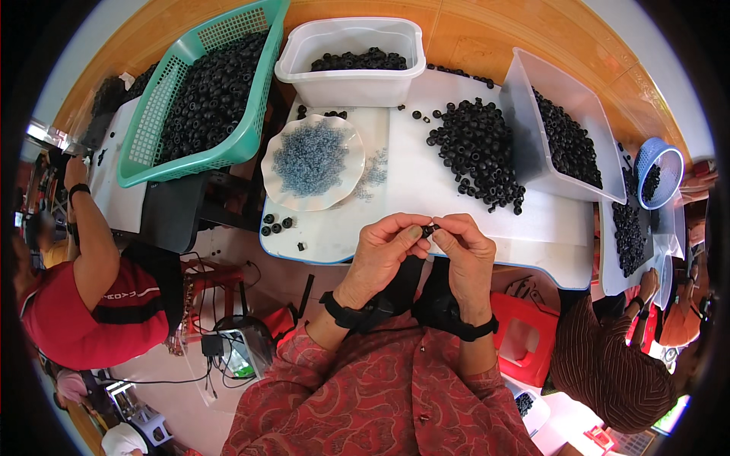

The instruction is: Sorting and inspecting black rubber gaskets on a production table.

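Note:
Above the table's front edge, my left hand (388,249) and my right hand (467,254) meet, fingertips pinched together on a small black plastic part (429,229). The fingers cover most of it, so its exact shape is hidden. Beyond my right hand spreads a heap of small black round parts with holes (475,148). Past my left hand stands a scalloped white plate (271,176) piled with small clear bluish rings (310,158). Several loose black parts (275,223) lie by the table's near left edge.
A green basket (137,144) and a white tub (350,90), both with black parts, stand at the far left and back. A translucent bin (525,129) and a blue basket (661,156) are at right. People sit on both sides; a red stool (525,334) stands behind the table.

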The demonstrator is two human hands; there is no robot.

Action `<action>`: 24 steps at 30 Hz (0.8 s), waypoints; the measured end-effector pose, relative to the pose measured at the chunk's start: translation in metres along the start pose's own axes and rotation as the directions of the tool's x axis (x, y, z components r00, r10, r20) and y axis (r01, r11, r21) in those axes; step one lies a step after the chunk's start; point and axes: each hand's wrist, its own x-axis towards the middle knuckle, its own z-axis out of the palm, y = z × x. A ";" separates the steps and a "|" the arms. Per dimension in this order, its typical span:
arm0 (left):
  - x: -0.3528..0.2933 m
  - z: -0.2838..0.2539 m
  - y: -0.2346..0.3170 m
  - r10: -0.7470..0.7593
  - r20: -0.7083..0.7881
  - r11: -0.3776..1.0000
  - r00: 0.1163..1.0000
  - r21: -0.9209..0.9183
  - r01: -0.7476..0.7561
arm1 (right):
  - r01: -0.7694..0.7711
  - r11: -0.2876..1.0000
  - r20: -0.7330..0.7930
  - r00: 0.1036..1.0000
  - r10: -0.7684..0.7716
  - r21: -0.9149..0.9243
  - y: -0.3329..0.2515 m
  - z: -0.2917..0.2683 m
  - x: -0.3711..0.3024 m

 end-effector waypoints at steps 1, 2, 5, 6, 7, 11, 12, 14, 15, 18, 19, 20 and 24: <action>0.000 0.000 0.000 0.002 -0.002 1.000 1.000 0.006 -0.002 | 0.002 1.000 0.000 1.000 -0.002 -0.001 0.000 0.000 0.000; 0.000 0.000 0.000 0.004 -0.003 1.000 1.000 0.012 -0.004 | 0.004 1.000 -0.001 1.000 -0.004 -0.002 -0.001 0.001 0.000; 0.000 0.000 0.000 0.006 -0.011 1.000 1.000 0.025 -0.006 | -0.002 1.000 -0.006 1.000 0.002 0.019 -0.003 0.003 -0.001; 0.000 0.000 -0.001 0.006 -0.011 1.000 1.000 0.025 -0.006 | -0.001 1.000 -0.007 1.000 0.002 0.019 -0.002 0.002 -0.001; 0.000 0.000 -0.001 0.005 -0.016 1.000 1.000 0.028 -0.005 | 0.000 1.000 -0.007 1.000 0.000 0.010 0.000 0.001 -0.001; 0.000 -0.001 -0.002 0.000 -0.027 0.999 1.000 0.032 0.001 | -0.013 1.000 -0.008 1.000 0.013 0.004 -0.001 0.002 -0.002; 0.000 -0.001 -0.002 0.001 -0.026 0.999 1.000 0.032 0.000 | -0.012 1.000 -0.007 1.000 0.012 0.004 -0.001 0.002 -0.002; -0.001 -0.001 -0.002 0.004 -0.039 1.000 0.999 0.025 -0.003 | -0.004 1.000 -0.002 1.000 0.004 -0.028 -0.002 0.003 -0.002; -0.001 -0.001 -0.002 0.004 -0.040 1.000 0.999 0.025 -0.003 | -0.005 1.000 -0.002 1.000 0.005 -0.028 -0.003 0.003 -0.002; -0.002 0.000 -0.001 0.005 -0.052 0.999 0.999 0.040 -0.003 | 0.005 0.997 -0.002 1.000 -0.005 -0.075 -0.003 0.003 -0.002; -0.002 0.000 -0.001 0.011 -0.059 0.997 0.998 0.077 -0.006 | -0.001 0.996 -0.004 1.000 0.000 -0.091 -0.003 0.003 -0.003; -0.001 0.000 -0.001 0.016 -0.066 0.994 0.998 0.112 -0.009 | -0.006 0.994 -0.006 1.000 0.005 -0.107 -0.003 0.003 -0.003; -0.002 -0.001 -0.001 0.053 -0.060 0.984 0.997 0.175 -0.042 | 0.001 0.994 -0.001 1.000 -0.001 -0.110 -0.005 0.005 -0.004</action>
